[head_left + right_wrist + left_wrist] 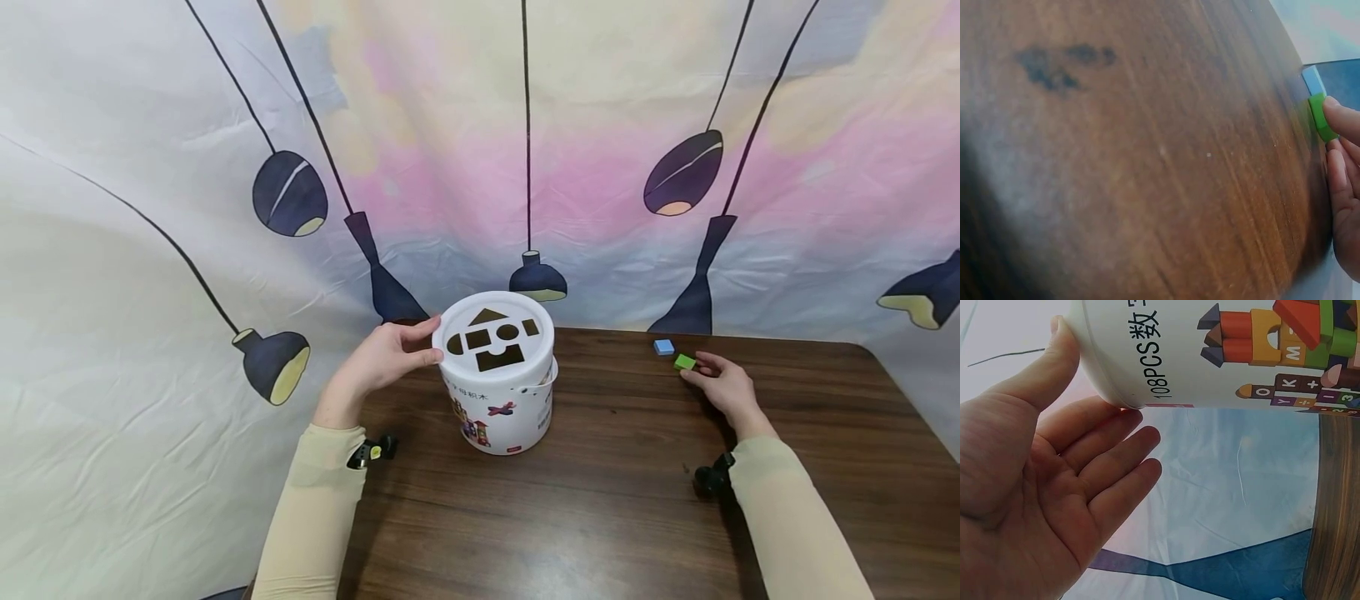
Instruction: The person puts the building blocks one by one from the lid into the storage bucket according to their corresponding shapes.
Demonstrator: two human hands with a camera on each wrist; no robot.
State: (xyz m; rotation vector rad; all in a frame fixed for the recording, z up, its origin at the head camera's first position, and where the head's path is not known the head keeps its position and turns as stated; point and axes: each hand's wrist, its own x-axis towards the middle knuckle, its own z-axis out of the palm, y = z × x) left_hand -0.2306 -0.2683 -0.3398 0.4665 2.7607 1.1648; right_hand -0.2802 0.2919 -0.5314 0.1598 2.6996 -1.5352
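Observation:
A white bucket (pixel 498 417) of toy building blocks stands upright on the table, its lid (pixel 528 358) cut with several shaped holes. My left hand (pixel 386 358) is at the left of the lid's rim, thumb and index finger touching it. In the left wrist view that hand (pixel 1054 469) has its other fingers extended and spread. Over at the right, my right hand (pixel 723 385) pinches a small green block (pixel 684 362) between thumb and fingers. Just beyond lies a light blue block (pixel 663 347). The green block (pixel 1320 117) overlaps the blue one (pixel 1313 80) in the right wrist view.
The dark wooden table (pixel 600 500) ends at a back edge close behind the blocks. A cloth backdrop (pixel 600 167) printed with hanging lamps rises behind and at the left. The bucket's white handle (pixel 551 379) hangs down on its right side.

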